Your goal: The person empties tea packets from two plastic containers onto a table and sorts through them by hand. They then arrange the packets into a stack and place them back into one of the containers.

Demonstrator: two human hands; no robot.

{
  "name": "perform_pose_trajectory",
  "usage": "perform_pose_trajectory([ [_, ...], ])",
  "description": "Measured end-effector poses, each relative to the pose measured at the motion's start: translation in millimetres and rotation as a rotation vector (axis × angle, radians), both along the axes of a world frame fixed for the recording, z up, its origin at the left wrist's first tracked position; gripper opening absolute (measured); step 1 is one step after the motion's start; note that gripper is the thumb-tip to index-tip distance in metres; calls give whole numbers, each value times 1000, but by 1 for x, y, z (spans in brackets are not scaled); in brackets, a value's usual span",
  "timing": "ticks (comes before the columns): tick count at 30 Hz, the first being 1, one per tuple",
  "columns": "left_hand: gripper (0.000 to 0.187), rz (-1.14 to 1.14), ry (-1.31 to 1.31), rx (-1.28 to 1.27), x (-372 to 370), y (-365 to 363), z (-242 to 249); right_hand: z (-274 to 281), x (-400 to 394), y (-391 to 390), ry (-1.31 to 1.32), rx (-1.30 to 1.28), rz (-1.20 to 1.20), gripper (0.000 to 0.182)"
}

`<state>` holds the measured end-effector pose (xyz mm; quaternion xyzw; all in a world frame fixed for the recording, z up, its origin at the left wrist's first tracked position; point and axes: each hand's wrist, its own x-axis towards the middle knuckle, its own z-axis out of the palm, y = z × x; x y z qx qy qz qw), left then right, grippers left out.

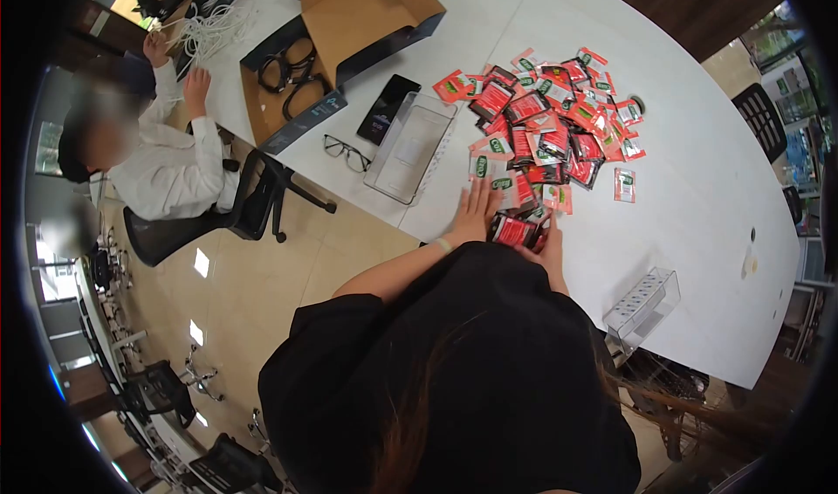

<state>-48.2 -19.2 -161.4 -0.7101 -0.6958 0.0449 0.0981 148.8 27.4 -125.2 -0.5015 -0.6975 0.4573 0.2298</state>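
Observation:
A large heap of red, black and pale sachets [546,114] lies on the white table [698,154]. At the heap's near edge, my left hand [475,210] rests with its fingers spread over pale sachets. My right hand [550,248] is at the right side of a small group of dark red sachets [513,230], close to my body, with its fingers curved against them. One single sachet [624,185] lies apart on the right. A clear plastic box [410,149] is left of the heap, and another clear box [644,306] stands near the table's front edge on the right.
A phone [388,108] and glasses [346,154] lie left of the clear box. Behind them is an open cardboard box [292,84] with black cables. A person [179,162] in white sits at the left, near white cables [208,33].

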Motion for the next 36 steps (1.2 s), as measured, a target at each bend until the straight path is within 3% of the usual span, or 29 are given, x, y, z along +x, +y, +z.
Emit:
perform_pose_trajectory([
  [1, 76, 12, 1, 0, 1, 6, 11, 1, -1, 8, -140, 302, 26, 94],
  [3, 89, 63, -661, -83, 3, 20, 47, 5, -6, 22, -145, 296, -58, 72],
  [4, 100, 80, -584, 2, 7, 26, 45, 7, -10, 27, -137, 288, -124, 71],
  [6, 98, 113, -596, -19, 11, 29, 42, 14, -13, 30, -128, 285, -190, 71],
  [8, 97, 126, -625, -31, 9, 30, 45, 24, -15, 22, -228, 640, -142, 71],
  [9, 97, 121, -627, -32, 4, 27, 45, 26, -15, 17, -231, 640, -147, 71],
  [11, 97, 40, -782, 19, -7, 22, 49, 29, -8, 5, -473, 672, 140, 71],
  [13, 96, -2, -810, 58, -16, 11, 42, 4, 2, -1, -521, 718, 142, 70],
  [19, 97, -156, -743, 23, -20, 1, 38, 11, -6, 16, -558, 689, 2, 67],
  [21, 97, -104, -838, 152, -16, 8, 39, 6, -5, 33, -366, 676, -75, 77],
  [23, 96, -105, -837, 147, -15, 26, 62, 6, 2, 50, -234, 571, -163, 73],
  [27, 90, -17, -873, 223, -33, 90, 77, 31, 13, 110, -209, 592, -342, 67],
  [30, 86, 158, -1011, 406, -61, 152, 76, 35, 29, 177, -237, 612, -393, 68],
  [32, 82, 419, -896, 273, -82, 186, 83, 33, 36, 217, -319, 582, -438, 72],
  [33, 82, 411, -894, 273, -88, 197, 81, 31, 39, 234, -318, 582, -447, 72],
  [36, 81, 681, -905, -80, -89, 224, 78, 25, 35, 266, -488, 243, -417, 81],
])
